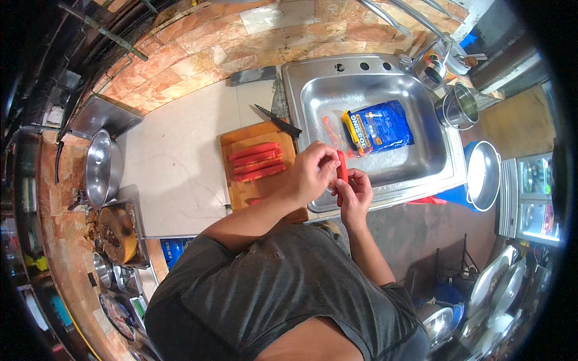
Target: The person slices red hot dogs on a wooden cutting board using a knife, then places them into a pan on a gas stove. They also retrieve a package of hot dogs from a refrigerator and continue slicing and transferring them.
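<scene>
Over the near edge of a steel sink (415, 174), my left hand (313, 171) and my right hand (354, 194) hold one red sausage (341, 166) between them. My left fingers pinch its upper end; my right fingers grip it lower down. Several red sausages (257, 162) lie side by side on a wooden cutting board (244, 195) just left of my hands. A black-handled knife (277, 120) rests at the board's far corner. In the sink lie a blue plastic packet (379, 126) and a clear torn wrapper (331, 131).
A white counter (180, 156) stretches left of the board, with a steel lidded pan (101, 168) and a dark frying pan (117, 234) beyond it. Steel pots (459, 107) stand right of the sink, and a blue-rimmed basin (483, 174) sits below them. Tiled wall at the back.
</scene>
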Demonstrator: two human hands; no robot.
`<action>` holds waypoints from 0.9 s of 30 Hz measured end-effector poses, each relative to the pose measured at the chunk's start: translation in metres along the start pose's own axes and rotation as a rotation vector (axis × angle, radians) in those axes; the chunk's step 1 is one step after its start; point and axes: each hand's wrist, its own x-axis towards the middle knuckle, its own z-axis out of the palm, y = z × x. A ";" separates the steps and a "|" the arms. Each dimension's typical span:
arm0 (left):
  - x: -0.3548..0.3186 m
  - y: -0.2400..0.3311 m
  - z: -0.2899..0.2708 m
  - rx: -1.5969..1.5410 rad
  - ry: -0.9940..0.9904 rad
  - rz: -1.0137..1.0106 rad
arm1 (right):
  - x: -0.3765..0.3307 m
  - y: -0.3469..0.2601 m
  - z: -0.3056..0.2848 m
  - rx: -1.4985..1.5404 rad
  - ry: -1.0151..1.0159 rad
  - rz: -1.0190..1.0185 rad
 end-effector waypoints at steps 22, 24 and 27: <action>0.038 0.013 0.039 0.336 0.020 0.165 | 0.057 -0.030 -0.053 0.069 -0.330 0.145; 0.036 0.015 0.044 0.393 -0.005 0.211 | 0.058 -0.032 -0.048 0.085 -0.290 0.117; 0.029 0.012 0.051 0.404 -0.110 0.120 | 0.062 -0.030 -0.048 0.100 -0.241 0.118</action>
